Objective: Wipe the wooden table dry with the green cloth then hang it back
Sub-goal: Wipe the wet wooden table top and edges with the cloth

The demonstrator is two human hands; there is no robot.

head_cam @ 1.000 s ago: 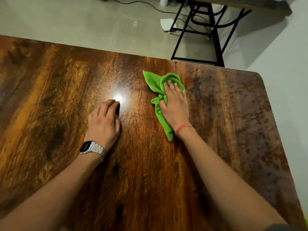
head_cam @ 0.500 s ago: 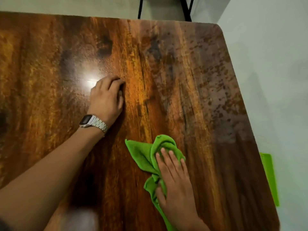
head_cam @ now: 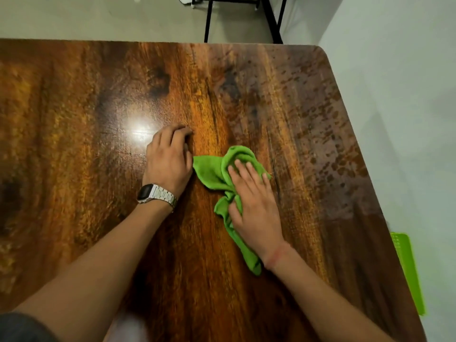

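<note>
Your left hand [head_cam: 167,164] rests knuckles-up on the wooden tabletop [head_cam: 74,144], fingers curled under, grip empty. Just right of it, touching, lies the crumpled green cloth [head_cam: 212,172]. Your right hand [head_cam: 254,206] presses flat on it, fingers straight. Droplets [head_cam: 328,134] speckle the far right.
</note>
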